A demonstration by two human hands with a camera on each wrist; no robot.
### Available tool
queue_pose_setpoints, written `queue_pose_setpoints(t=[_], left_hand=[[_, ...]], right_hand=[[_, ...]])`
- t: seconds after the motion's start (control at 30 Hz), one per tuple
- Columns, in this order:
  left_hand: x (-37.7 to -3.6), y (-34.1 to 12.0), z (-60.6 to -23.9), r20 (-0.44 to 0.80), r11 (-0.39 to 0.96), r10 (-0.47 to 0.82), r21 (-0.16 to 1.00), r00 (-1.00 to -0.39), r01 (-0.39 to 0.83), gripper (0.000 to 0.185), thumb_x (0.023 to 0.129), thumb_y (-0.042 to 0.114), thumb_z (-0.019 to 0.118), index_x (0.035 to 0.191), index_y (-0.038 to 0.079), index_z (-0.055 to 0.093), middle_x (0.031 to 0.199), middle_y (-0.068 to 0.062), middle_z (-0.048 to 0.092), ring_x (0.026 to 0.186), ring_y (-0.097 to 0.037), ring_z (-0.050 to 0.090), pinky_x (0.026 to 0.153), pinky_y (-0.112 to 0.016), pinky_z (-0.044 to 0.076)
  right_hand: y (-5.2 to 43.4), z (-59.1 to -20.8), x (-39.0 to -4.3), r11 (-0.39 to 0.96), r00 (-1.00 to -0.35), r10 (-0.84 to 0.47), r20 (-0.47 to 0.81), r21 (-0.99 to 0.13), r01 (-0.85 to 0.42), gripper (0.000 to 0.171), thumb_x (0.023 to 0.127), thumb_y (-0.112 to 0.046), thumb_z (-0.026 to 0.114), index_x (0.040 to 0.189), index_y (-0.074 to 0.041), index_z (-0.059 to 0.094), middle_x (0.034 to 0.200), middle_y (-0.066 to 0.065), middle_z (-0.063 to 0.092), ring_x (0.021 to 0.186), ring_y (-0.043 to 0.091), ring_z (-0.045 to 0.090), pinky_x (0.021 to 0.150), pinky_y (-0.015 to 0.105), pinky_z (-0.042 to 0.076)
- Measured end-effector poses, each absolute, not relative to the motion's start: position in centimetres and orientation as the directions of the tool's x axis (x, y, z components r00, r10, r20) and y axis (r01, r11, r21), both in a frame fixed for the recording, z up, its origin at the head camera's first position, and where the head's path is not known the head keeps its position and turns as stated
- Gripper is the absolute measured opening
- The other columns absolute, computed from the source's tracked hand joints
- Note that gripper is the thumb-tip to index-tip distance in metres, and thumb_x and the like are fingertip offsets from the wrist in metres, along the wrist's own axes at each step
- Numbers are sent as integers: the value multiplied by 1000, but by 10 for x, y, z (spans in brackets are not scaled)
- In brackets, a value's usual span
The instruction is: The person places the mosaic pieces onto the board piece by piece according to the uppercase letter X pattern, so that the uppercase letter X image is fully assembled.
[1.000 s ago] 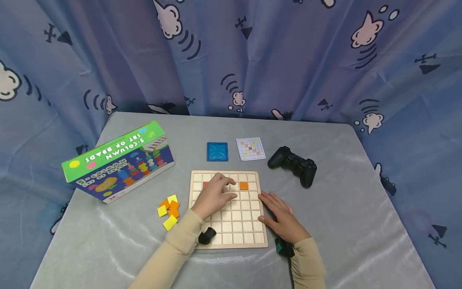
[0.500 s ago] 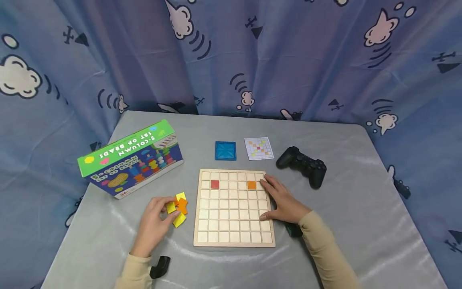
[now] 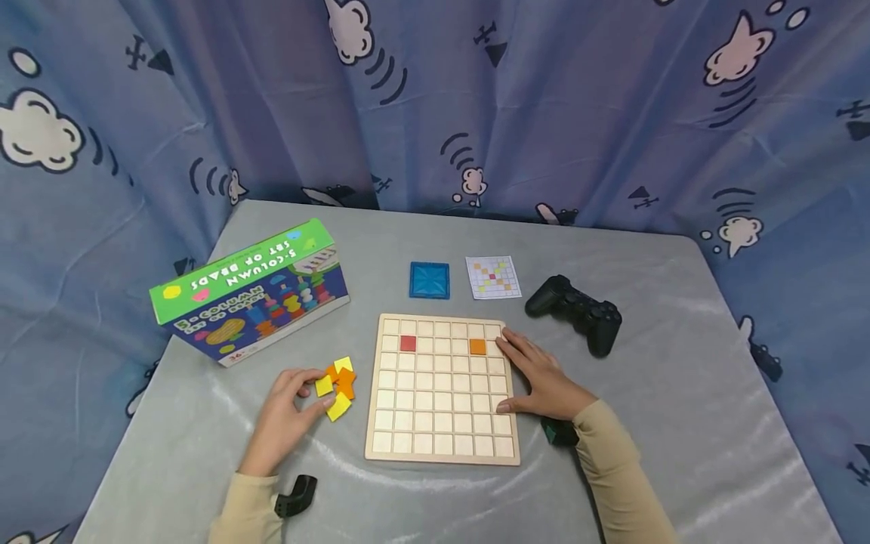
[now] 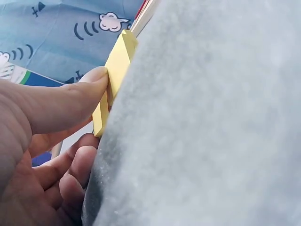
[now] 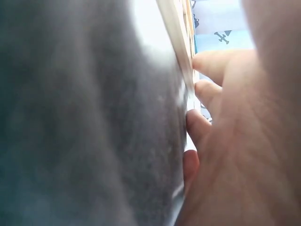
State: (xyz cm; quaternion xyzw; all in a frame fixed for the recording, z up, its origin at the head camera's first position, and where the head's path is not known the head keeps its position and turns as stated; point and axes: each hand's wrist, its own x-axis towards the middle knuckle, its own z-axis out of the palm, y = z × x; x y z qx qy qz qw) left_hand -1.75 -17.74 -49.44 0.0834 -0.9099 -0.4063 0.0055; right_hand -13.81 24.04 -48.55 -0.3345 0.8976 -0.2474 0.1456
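At the left of the table, my left hand reaches into a small pile of square tiles. Its thumb and index finger are apart; the index tip is at one yellow tile and the thumb at a lower yellow tile. The left wrist view has the thumb against a yellow tile, its index tip hidden. Orange tiles lie beside these. A wooden grid board bears a red tile and an orange tile. My right hand rests with spread fingers on the board's right edge.
Behind the board lie a blue square tray and a printed pattern card. A black game controller sits at the right rear, and a green-and-blue toy box at the left rear. A patterned curtain hangs behind the table.
My left hand has moved from over the board to the tile pile on the left, uncovering the red tile. My right hand has shifted farther up the board's right edge.
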Motion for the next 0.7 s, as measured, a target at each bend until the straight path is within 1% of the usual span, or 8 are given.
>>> queue_pose_setpoints(t=[0.23, 0.5, 0.7], left_hand=[[-18, -177, -493, -58, 635, -165, 757, -985, -151, 36, 88, 28, 70, 119, 12, 63, 110, -4, 53, 90, -16, 46, 73, -28, 37], [-18, -175, -496, -26, 643, -183, 753, -983, -140, 32, 86, 14, 72, 117, 10, 63, 108, -4, 53, 89, -15, 45, 72, -28, 37], [-20, -174, -492, -31, 633, -201, 759, -979, -154, 31, 86, 15, 72, 116, 9, 63, 106, -5, 54, 88, -17, 46, 70, -28, 37]], right_hand=[[240, -483, -138, 671, -738, -663, -126, -538, -511, 106, 76, -53, 75, 154, -12, 16, 161, 10, 8, 145, 39, 10, 106, 65, 14], [240, -485, -139, 669, -745, -659, -107, -535, -515, 105, 75, -55, 75, 154, -14, 18, 161, 8, 9, 145, 38, 11, 104, 65, 16], [241, -486, -140, 665, -746, -659, -100, -541, -515, 104, 75, -54, 74, 154, -14, 18, 161, 8, 9, 144, 39, 12, 102, 67, 17]])
